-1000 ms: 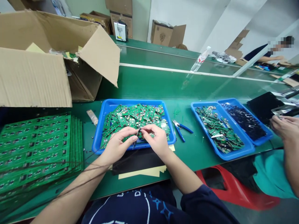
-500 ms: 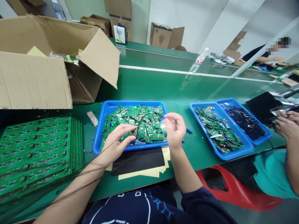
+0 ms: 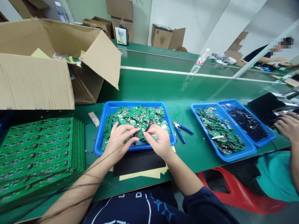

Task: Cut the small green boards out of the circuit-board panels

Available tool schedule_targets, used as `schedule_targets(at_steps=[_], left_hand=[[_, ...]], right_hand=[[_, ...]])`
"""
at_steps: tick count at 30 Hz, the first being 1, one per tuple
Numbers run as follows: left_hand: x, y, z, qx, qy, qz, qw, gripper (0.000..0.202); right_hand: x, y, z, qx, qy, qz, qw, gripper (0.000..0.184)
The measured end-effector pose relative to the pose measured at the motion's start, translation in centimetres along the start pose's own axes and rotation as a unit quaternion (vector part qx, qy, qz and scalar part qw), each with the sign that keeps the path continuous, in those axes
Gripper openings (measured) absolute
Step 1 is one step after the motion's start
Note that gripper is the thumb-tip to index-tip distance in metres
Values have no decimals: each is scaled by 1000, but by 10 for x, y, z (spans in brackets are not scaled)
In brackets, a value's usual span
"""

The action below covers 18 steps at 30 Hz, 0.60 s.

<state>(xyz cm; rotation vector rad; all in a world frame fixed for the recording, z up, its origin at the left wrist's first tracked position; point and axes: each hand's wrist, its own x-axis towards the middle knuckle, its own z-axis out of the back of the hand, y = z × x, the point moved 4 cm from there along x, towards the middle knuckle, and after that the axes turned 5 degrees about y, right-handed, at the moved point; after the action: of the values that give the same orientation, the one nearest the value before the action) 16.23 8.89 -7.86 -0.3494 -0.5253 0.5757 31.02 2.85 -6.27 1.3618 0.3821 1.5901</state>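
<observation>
My left hand (image 3: 120, 142) and my right hand (image 3: 158, 140) meet low over a blue plastic tray (image 3: 134, 104) heaped with small green circuit boards (image 3: 137, 114). My left fingers pinch a small green circuit board (image 3: 139, 134), partly hidden by them. My right finger and thumb hold a small black piece (image 3: 147, 127) close against that board. Exactly how the two pieces join is hidden. Blue-handled wire cutters (image 3: 180, 131) lie on the green bench (image 3: 184, 161) to the right of the tray.
Stacked green circuit board panels (image 3: 37, 146) lie on my left, below a large open cardboard box (image 3: 35, 84). Two more blue trays (image 3: 205, 105) stand on my right, near a co-worker's hands (image 3: 288, 126). A black sheet (image 3: 137, 163) lies before me, and a conveyor belt (image 3: 177, 82) runs behind.
My right hand has come down and left from its raised, open pose to meet my left hand. The wire cutters it covered half a second ago show again.
</observation>
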Motion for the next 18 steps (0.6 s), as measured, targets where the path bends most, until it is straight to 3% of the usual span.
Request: schedule_targets(at_steps=[3, 6, 8, 10, 12, 14, 18], left_hand=[[-1, 2, -1, 6, -15, 5, 1000, 34], [-1, 3, 1, 16, -47, -14, 999, 32], [-1, 2, 3, 32, -68, -37, 996, 28], [-2, 0, 6, 55, -81, -59, 993, 25], [-2, -2, 7, 79, -88, -73, 990, 26], [-3, -4, 9, 98, -90, -72, 988, 27], [-2, -4, 11, 108, -98, -48, 988, 27]], right_hand=[[0, 2, 0, -11, 36, 43, 998, 12], [-1, -9, -3, 79, 102, -46, 991, 10], [-3, -21, -8, 207, 118, -178, 955, 18], [-6, -30, -14, 339, 118, -300, 884, 30], [-8, -32, -19, 415, 126, -362, 825, 34], [-9, -31, -22, 437, 136, -378, 805, 34], [-11, -27, -25, 456, 132, -379, 794, 38]])
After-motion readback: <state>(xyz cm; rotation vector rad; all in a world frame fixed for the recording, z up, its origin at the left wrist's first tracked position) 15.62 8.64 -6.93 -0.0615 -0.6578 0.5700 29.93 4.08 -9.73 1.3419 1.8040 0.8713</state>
